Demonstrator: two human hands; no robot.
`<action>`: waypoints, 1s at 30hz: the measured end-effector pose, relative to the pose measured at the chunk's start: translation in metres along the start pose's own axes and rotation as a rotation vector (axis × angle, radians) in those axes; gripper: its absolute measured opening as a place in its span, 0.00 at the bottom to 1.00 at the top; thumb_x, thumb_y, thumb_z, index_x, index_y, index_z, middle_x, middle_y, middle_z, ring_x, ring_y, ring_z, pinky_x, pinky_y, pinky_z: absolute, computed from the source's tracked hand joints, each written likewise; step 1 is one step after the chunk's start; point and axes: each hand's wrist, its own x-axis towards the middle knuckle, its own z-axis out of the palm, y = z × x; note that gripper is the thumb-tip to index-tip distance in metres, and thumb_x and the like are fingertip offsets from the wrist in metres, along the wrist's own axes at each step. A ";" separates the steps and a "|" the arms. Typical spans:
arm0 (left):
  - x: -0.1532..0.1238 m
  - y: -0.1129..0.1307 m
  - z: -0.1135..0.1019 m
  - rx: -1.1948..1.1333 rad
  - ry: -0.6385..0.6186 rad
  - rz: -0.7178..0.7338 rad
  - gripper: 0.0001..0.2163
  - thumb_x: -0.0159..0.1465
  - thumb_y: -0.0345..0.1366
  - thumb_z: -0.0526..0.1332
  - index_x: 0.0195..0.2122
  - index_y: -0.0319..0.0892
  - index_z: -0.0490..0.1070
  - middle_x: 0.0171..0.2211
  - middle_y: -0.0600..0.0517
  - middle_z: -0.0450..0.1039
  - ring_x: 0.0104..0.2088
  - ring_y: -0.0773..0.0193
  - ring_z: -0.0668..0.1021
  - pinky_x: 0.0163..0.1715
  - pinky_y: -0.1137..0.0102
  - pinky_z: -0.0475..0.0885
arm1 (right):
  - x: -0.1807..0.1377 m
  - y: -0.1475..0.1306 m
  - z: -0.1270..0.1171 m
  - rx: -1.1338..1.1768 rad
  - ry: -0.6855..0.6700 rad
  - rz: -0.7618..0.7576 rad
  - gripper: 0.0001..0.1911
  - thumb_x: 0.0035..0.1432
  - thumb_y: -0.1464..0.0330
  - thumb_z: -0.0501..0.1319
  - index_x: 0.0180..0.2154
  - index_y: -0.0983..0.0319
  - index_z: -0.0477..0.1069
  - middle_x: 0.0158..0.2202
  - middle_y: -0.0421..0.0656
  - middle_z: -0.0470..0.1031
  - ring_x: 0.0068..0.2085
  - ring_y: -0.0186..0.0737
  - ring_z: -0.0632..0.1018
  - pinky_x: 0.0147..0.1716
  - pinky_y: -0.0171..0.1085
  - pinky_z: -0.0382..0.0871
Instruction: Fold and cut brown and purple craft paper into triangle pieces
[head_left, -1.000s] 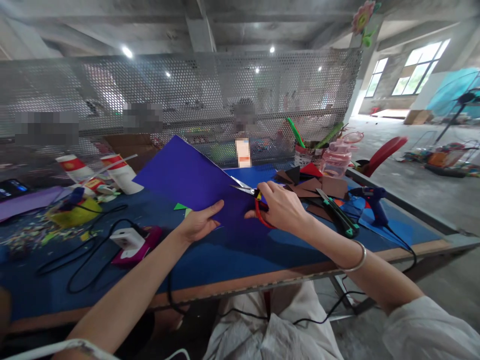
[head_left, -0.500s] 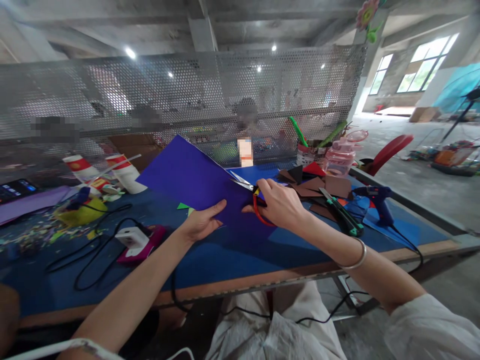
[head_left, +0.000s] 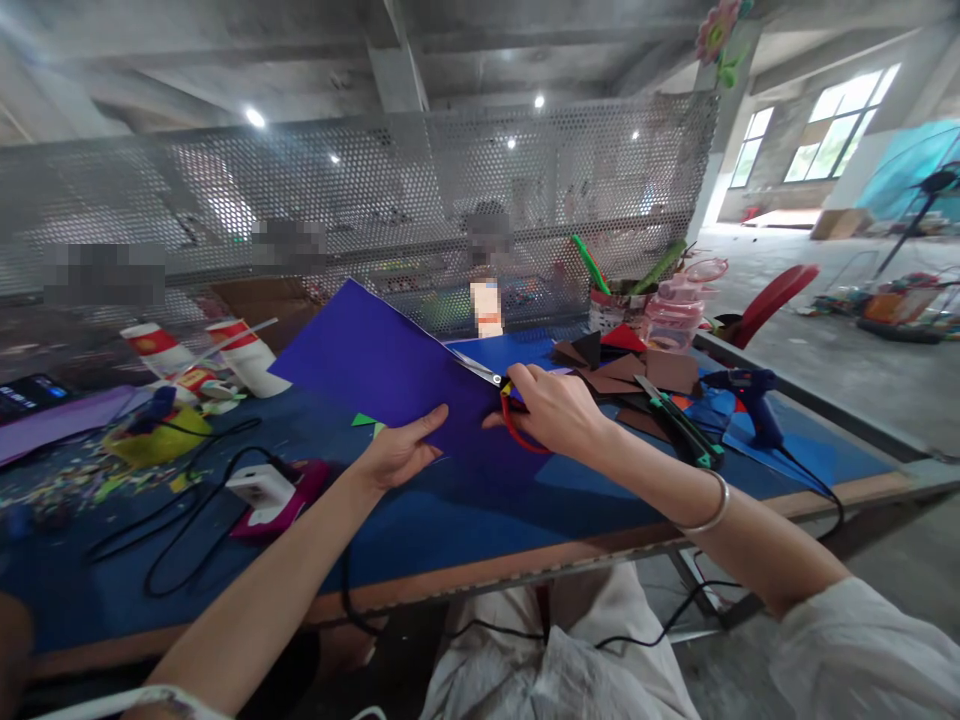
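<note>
A sheet of purple paper (head_left: 367, 350) is held up at a slant above the blue tabletop. My left hand (head_left: 401, 450) pinches its lower edge, thumb on top and fingers underneath. In my right hand (head_left: 559, 405) is a pair of scissors (head_left: 480, 372) with red and yellow handles. Their blades lie nearly closed at the far edge of the paper, pointing up and to the left. My right fingers wrap round the handles and partly hide them. A small green paper scrap (head_left: 363, 420) lies just beyond my left hand.
Right: brown paper pieces (head_left: 671, 370), a utility knife (head_left: 682, 425), a blue glue gun (head_left: 756, 395) with its cord, and a pink bottle (head_left: 673, 315). Left: a magenta power strip (head_left: 300, 495), cables, a yellow bowl (head_left: 161, 440) and white-red tubes (head_left: 251, 355). A perforated metal screen (head_left: 360, 200) stands behind.
The scissor blades have closed at the paper's edge; they stood apart before. Both hands keep their grip, and the whole view has shifted slightly.
</note>
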 end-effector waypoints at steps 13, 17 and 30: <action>0.000 0.000 0.000 0.019 0.007 0.004 0.25 0.56 0.36 0.79 0.55 0.42 0.83 0.51 0.41 0.85 0.57 0.41 0.83 0.61 0.53 0.80 | 0.001 0.002 -0.001 -0.009 -0.019 -0.005 0.26 0.72 0.47 0.59 0.51 0.64 0.71 0.46 0.51 0.83 0.43 0.53 0.85 0.29 0.40 0.48; 0.001 0.000 -0.001 0.016 0.002 0.017 0.27 0.55 0.37 0.79 0.57 0.42 0.81 0.51 0.41 0.85 0.57 0.41 0.83 0.61 0.54 0.80 | 0.000 0.001 -0.002 -0.017 -0.027 0.002 0.25 0.73 0.48 0.58 0.52 0.64 0.71 0.47 0.52 0.83 0.44 0.54 0.85 0.29 0.40 0.49; 0.003 -0.002 -0.003 0.004 -0.019 -0.011 0.26 0.57 0.36 0.78 0.57 0.43 0.81 0.53 0.41 0.84 0.60 0.40 0.82 0.63 0.52 0.78 | 0.000 0.000 -0.002 -0.024 -0.040 0.007 0.27 0.74 0.46 0.54 0.51 0.64 0.70 0.46 0.53 0.83 0.43 0.52 0.85 0.29 0.40 0.50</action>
